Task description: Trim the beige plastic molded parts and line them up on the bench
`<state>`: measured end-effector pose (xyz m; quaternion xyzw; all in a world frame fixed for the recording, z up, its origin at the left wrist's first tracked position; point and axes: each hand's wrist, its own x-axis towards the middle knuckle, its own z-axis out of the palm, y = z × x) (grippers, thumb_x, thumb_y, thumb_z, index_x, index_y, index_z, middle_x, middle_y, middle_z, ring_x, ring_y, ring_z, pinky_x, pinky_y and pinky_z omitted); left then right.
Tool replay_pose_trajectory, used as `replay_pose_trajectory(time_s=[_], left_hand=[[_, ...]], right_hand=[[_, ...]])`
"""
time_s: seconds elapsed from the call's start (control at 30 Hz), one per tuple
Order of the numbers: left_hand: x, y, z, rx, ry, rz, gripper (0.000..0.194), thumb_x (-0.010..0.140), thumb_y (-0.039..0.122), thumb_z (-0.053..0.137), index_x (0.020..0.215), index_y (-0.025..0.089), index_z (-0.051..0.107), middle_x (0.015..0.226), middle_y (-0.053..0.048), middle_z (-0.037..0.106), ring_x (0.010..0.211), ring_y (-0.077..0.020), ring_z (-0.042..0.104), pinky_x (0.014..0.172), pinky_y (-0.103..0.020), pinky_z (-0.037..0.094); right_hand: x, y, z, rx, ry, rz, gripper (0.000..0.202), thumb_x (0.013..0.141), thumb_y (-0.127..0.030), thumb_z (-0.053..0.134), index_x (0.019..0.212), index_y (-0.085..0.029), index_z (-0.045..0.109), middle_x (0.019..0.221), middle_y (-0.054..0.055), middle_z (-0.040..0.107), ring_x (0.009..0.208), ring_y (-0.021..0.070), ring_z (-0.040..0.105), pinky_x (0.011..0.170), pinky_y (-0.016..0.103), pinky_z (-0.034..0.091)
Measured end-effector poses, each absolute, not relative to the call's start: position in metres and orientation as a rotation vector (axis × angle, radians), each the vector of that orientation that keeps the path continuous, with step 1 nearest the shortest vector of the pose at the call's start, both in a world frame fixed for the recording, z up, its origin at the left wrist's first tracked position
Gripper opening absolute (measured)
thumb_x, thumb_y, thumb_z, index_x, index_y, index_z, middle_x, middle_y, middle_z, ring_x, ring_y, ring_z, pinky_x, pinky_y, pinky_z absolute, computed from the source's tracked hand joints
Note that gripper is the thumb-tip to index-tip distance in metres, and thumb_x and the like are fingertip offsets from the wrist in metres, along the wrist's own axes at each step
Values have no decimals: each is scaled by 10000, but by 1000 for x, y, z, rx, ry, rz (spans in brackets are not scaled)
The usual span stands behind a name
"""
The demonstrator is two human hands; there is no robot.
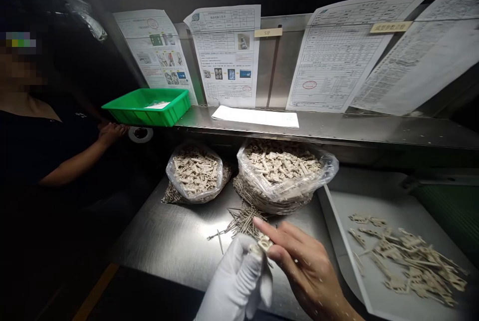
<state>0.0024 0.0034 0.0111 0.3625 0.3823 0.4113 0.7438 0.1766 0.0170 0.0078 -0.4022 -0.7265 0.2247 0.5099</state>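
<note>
Evidently, gloved left hand (238, 272) and bare right hand (311, 262) pinch a pale part (265, 244) between them, sticks (245, 220) just beyond; long axis unclear.

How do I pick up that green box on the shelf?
Probably hold the green box by its rim at both narrow ends, one hand each, coming from the front and above. The rim sticks out like a lip, the top is open, and papers hang behind.
</note>
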Motion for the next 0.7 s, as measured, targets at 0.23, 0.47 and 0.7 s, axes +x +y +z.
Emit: replay_pose_trajectory(time_s=[0.23, 0.47, 0.7], left_hand=[[10, 0, 5, 929, 991, 1020, 262, 1009, 370, 667, 1178, 170, 687, 1119, -70, 731, 899, -201, 719, 783, -384, 624], [19, -3, -3, 1009, 1131, 1099, 423, 910, 613, 710, 842, 205, 622, 613, 16, 665, 589, -159, 644, 680, -317, 544], [21, -6, -1, 1093, 1255, 1123, 444, 940, 656, 619, 821, 230, 641, 594, -1, 673, 560, -180, 632, 612, -298, 510]], right_hand=[[179, 16, 6, -986, -1840, 358, 364, 1099, -296, 538, 1430, -210, 662, 730, -2, 566, 651, 130, 569, 576, 229, 446], [181, 16, 9, -995, -1932, 92, 399, 1058, -201, 599, 1457, -180, 617, 784, 28, 623, 684, 166, 547, 600, 276, 441], [183, 15, 9, -964, -1966, 85, 360, 1076, -192, 565, 1429, -162, 628, 739, 6, 571, 645, 148, 527, 575, 265, 415]])
